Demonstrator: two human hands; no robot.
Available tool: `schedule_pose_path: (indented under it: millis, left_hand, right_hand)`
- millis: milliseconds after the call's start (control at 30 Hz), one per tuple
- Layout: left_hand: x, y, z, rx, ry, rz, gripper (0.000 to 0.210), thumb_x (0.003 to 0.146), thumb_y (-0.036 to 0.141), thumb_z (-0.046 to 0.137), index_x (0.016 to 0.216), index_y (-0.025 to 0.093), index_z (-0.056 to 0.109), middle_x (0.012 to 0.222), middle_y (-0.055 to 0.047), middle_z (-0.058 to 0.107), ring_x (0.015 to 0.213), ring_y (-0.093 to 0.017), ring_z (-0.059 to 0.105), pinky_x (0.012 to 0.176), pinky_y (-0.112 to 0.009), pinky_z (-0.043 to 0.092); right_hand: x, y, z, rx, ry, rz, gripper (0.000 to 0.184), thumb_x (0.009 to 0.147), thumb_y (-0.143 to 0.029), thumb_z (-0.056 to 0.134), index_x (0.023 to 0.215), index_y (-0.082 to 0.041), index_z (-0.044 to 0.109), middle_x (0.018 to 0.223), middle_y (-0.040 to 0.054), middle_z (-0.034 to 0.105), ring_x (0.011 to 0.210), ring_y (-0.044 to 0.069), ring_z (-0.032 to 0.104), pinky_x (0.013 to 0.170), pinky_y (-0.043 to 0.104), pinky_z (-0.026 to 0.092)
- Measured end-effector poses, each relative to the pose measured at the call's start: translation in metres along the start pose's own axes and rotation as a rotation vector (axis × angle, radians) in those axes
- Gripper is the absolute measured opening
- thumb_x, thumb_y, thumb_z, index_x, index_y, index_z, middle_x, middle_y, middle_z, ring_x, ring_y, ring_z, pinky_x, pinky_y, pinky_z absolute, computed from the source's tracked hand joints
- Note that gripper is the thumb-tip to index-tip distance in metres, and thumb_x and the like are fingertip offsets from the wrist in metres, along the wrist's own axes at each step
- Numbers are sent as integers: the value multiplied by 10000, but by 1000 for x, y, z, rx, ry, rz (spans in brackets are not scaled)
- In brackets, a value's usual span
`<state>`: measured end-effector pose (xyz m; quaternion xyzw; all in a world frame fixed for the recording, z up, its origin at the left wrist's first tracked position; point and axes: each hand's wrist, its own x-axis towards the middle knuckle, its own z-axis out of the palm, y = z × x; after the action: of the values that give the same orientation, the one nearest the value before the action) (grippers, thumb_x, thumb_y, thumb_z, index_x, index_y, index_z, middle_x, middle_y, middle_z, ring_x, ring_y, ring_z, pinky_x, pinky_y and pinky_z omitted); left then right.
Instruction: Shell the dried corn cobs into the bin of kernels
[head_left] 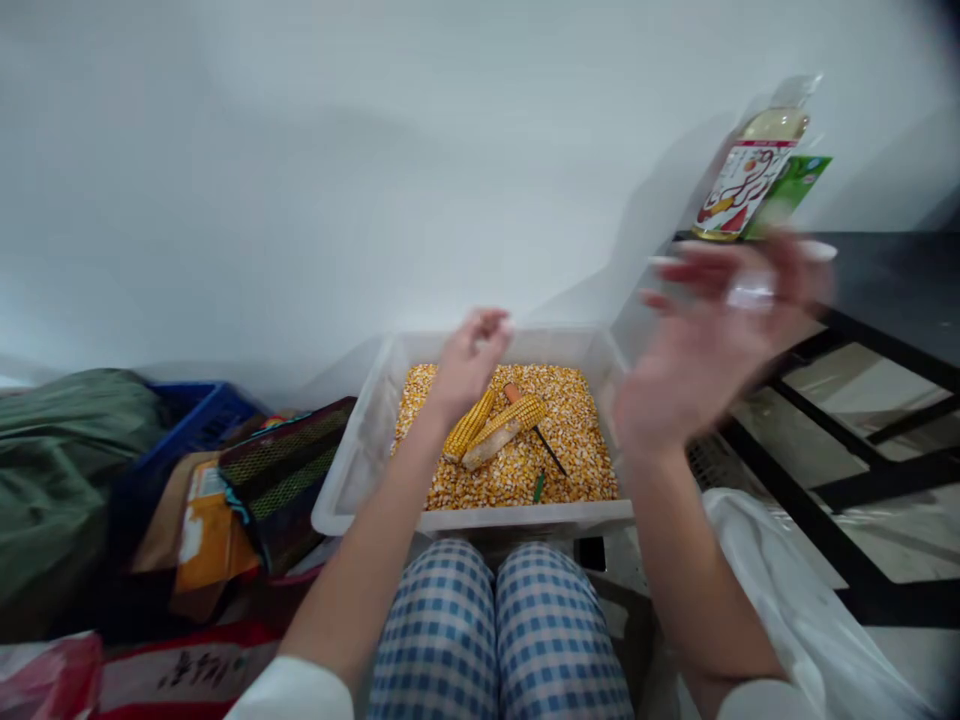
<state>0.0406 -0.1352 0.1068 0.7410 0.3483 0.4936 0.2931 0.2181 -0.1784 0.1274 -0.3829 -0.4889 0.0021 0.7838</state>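
Note:
My left hand (471,365) is raised over the far part of a translucent plastic bin (352,490), its fingers loosely curled and nothing visible in them. Motion blurs my right hand (709,340), up beside the bin's right side and in front of the dark shelf; its fingers look spread. A pale, shiny patch near those fingers is too smeared to make out. Loose corn kernels (577,430) fill the bin. On them lie two corn cobs, one full of kernels (469,425) and one partly stripped (502,432), beside a screwdriver-like tool (551,452) with an orange end.
A bottle of pale liquid (754,170) and a green packet (795,190) stand on a dark shelf (900,275) at right. Left of the bin are a blue crate (195,400), a mesh bag (289,475) and green cloth (67,460). A white plastic bag (780,580) lies lower right.

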Motion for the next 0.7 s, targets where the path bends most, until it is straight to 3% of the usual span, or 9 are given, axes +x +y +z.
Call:
schedule_pose_path:
  millis: [67, 133, 200, 233, 333, 467, 567, 700]
  left_hand:
    - [14, -49, 27, 333, -321, -199, 476, 853, 587, 465, 999, 168, 637, 930, -94, 685, 880, -222, 626, 828, -348, 479]
    - [14, -90, 47, 645, -575, -325, 578, 761, 685, 504, 941, 160, 664, 905, -114, 694, 865, -265, 638, 803, -351, 474]
    - [6, -117, 57, 803, -808, -324, 665, 703, 738, 513, 983, 156, 667, 918, -140, 696, 888, -299, 645, 784, -343, 473]
    - [1, -125, 59, 843, -863, -306, 706, 695, 753, 504, 1014, 143, 661, 932, -160, 694, 900, -310, 647, 777, -341, 474]
    - [-11, -136, 59, 864, -897, -251, 768, 710, 787, 432, 1056, 136, 648, 970, -188, 687, 915, -323, 652, 773, -347, 477]
    - [-13, -144, 54, 819, -853, -201, 776, 724, 797, 395, 1092, 157, 632, 991, -176, 688, 930, -321, 651, 795, -354, 474]
    - [-10, -150, 49, 746, -800, -239, 751, 726, 783, 425, 1041, 141, 652, 970, -168, 692, 916, -314, 649, 808, -359, 472]
    - [-2, -154, 43, 366, -647, -325, 702, 783, 701, 458, 1159, 127, 611, 1095, -128, 673, 972, -258, 630, 858, -327, 471]
  right_hand:
    - [1, 33, 28, 0, -108, 47, 335, 950, -430, 317, 1224, -266, 419, 1094, 39, 526, 1028, 171, 573, 924, 403, 479]
    - [-1, 80, 49, -118, -267, 200, 322, 922, -429, 386, 1139, -216, 488, 1085, 68, 550, 1005, 177, 559, 930, 381, 464]
    - [-9, 129, 57, -273, -393, 325, 321, 913, -405, 400, 1096, -178, 533, 1069, 100, 573, 986, 183, 551, 940, 358, 439]
    - [-16, 150, 57, -349, -455, 378, 326, 909, -387, 407, 1090, -155, 548, 1077, 118, 577, 989, 187, 548, 951, 348, 421]
    - [-38, 191, 43, -567, -642, 539, 347, 915, -381, 393, 1044, -131, 597, 1062, 139, 611, 974, 207, 561, 933, 333, 402]
    - [-56, 204, 27, -652, -905, 612, 436, 939, -443, 337, 796, -155, 632, 822, 104, 668, 832, 220, 596, 805, 308, 426]
    - [-59, 201, 29, -595, -964, 634, 503, 930, -514, 330, 690, -169, 605, 699, 77, 648, 758, 214, 599, 755, 300, 431]
    - [-59, 188, 40, -394, -969, 701, 564, 881, -647, 338, 740, -167, 599, 725, 70, 638, 728, 203, 594, 704, 310, 465]
